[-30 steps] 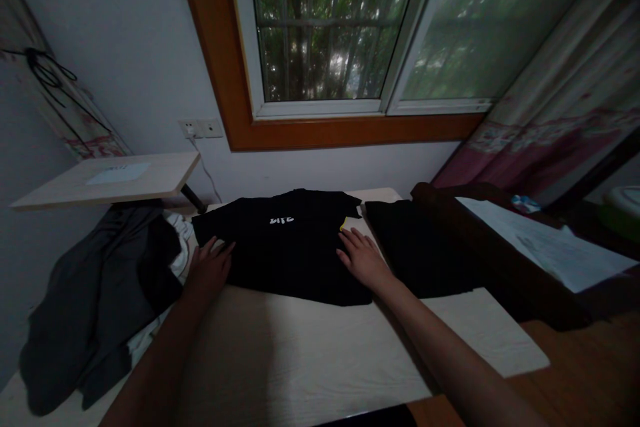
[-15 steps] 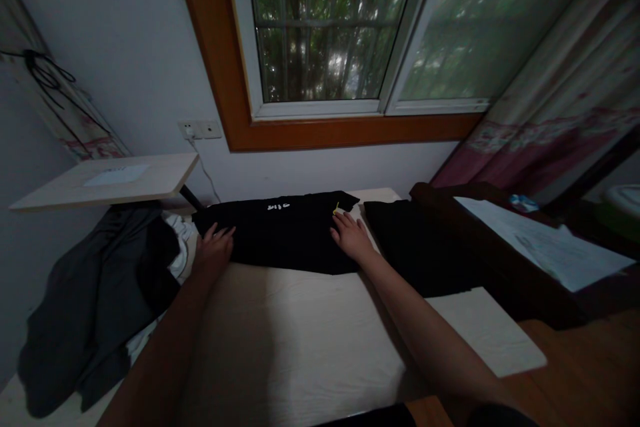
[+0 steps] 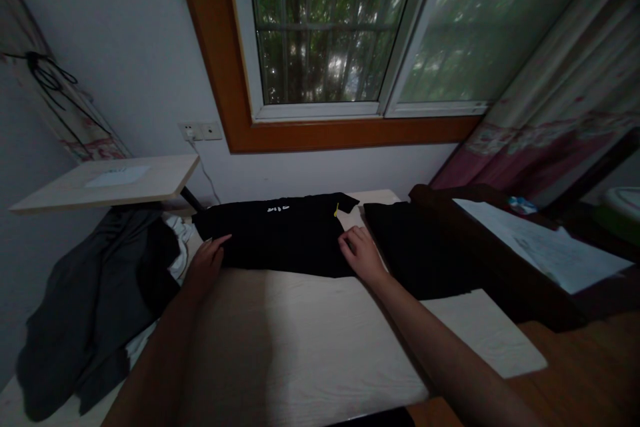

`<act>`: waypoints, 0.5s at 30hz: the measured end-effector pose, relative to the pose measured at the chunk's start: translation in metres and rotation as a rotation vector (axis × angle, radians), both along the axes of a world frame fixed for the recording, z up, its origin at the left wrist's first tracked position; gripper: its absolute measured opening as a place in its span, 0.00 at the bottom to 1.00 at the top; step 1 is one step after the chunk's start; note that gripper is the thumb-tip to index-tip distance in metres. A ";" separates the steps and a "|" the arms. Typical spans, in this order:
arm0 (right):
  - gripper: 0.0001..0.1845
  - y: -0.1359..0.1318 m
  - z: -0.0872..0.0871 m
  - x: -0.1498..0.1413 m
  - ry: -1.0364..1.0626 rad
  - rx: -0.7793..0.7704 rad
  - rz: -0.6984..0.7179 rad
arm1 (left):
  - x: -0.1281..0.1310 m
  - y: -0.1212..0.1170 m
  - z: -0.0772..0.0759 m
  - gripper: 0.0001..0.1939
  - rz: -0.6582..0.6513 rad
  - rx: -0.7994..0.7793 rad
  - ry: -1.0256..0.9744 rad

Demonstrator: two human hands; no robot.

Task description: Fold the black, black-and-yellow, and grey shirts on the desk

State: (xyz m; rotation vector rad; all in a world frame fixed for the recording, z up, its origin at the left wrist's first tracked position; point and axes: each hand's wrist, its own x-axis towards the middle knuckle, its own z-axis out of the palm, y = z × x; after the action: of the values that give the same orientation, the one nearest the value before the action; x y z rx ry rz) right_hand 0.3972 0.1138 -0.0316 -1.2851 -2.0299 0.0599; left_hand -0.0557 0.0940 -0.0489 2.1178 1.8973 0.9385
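On the pale, wood-grained tabletop (image 3: 310,340), near its far edge and below the window (image 3: 330,27), a black shirt (image 3: 285,240) lies in a long, low band of soft, matte cloth, its near edge fairly straight and its upper right corner drawn out to a blunt point. The left hand (image 3: 206,261) rests at the shirt's left end, index finger stretched out over the fabric; the right hand (image 3: 363,253) is at the right edge, fingers bent, the gap between thumb and fingers narrow. I cannot tell whether either hand pinches the cloth or merely lies against it. Just beside the shirt, on the right, is a flat, roughly four-sided piece of black cloth (image 3: 415,247). To the left, a dark grey garment (image 3: 95,307) slumps in thick folds, with crumpled white fabric (image 3: 181,240) next to it. A smooth, light board (image 3: 155,193) stands raised above that heap. As for writing, small white lettering (image 3: 278,209) sits on the shirt's upper part, too small to read surely, and a thin yellow mark (image 3: 337,211) shows by the notch on the right. A paper sheet (image 3: 117,176) on the board bears dark, illegible strokes
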 end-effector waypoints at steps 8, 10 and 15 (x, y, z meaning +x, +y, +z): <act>0.13 -0.045 0.010 -0.014 -0.364 -0.028 0.315 | -0.010 -0.025 0.007 0.35 -0.178 -0.032 0.036; 0.11 -0.045 0.010 -0.015 -0.402 -0.013 0.290 | -0.016 -0.029 0.004 0.35 -0.186 -0.032 0.031; 0.11 -0.043 0.009 -0.017 -0.428 0.035 0.253 | -0.019 -0.028 -0.005 0.26 -0.135 -0.021 0.031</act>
State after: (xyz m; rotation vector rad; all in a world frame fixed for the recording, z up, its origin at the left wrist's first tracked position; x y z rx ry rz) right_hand 0.3798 0.0712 -0.0225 -1.0775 -2.5386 -0.1447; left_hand -0.0749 0.0661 -0.0537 2.2282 1.7438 0.8600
